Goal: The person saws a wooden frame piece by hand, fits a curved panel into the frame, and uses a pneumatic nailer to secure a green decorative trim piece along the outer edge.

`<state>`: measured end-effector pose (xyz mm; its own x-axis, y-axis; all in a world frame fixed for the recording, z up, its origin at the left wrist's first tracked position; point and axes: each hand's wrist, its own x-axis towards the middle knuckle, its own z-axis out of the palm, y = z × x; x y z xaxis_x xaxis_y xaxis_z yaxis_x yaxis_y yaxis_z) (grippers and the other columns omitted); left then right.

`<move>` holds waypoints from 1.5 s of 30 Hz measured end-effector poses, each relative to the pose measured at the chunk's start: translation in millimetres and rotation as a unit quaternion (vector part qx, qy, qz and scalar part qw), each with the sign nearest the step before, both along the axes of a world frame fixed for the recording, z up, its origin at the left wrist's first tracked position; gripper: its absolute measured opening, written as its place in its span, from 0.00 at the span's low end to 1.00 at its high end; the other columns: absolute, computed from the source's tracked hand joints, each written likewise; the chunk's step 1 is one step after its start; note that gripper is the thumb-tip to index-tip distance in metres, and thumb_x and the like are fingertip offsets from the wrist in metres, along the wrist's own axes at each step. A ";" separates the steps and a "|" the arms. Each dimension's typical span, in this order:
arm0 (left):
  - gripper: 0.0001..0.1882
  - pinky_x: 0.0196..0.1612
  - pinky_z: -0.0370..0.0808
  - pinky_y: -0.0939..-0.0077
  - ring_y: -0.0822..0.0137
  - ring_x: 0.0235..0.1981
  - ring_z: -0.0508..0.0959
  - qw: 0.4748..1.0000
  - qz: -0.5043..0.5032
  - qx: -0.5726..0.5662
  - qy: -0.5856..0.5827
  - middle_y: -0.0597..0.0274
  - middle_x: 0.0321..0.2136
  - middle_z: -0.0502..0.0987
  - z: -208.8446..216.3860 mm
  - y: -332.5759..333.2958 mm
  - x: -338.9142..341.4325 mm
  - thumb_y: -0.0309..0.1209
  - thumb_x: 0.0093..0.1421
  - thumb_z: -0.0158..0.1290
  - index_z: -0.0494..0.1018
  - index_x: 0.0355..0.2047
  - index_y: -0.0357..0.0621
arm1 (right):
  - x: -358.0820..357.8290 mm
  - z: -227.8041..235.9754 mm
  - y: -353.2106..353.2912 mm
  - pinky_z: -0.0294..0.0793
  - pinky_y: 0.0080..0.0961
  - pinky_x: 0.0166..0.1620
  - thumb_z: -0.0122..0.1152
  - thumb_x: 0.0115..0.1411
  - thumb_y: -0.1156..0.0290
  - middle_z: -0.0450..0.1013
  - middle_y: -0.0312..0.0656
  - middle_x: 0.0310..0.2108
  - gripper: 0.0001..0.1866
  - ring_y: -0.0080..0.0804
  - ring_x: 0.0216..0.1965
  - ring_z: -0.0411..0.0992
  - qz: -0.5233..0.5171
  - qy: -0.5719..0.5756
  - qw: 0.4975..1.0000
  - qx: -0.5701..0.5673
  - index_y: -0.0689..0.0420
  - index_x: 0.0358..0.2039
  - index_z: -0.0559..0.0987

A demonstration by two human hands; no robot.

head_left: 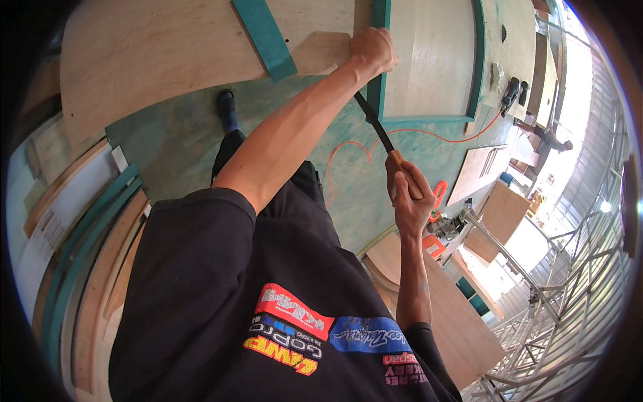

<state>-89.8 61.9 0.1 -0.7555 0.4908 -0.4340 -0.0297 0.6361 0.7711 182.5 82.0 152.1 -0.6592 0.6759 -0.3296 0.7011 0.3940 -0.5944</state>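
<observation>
My left hand [373, 50] is closed at the left bar of a green wooden frame [379, 94], its fingers curled over that edge. Below it, my right hand [410, 197] grips the wooden handle of a tool with a long, narrow, dark blade [376, 126]. The blade slants up and left, and its far end reaches the frame's bar beside my left wrist. Whether the blade has teeth or a rough file face, I cannot tell. Pale plywood [429, 60] fills the inside of the frame.
A green strip [266, 37] lies across the large plywood sheet [154, 60] at the upper left. Green and bare boards [90, 248] are stacked at left. An orange hose [429, 132] crosses the floor. A dark power tool [512, 92] rests beyond the frame; plywood pieces [442, 301] stand at lower right.
</observation>
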 end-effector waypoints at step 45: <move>0.21 0.34 0.74 0.58 0.57 0.32 0.81 0.931 0.326 0.156 -0.048 0.52 0.30 0.81 -85.9 -8.0 134.2 0.47 0.69 0.46 0.75 0.33 0.40 | 354.1 -167.2 -2.2 0.77 0.34 0.48 0.67 0.55 0.66 0.82 0.50 0.38 0.20 0.41 0.43 0.81 -0.094 -0.219 0.969 -0.058 0.61 0.47 0.82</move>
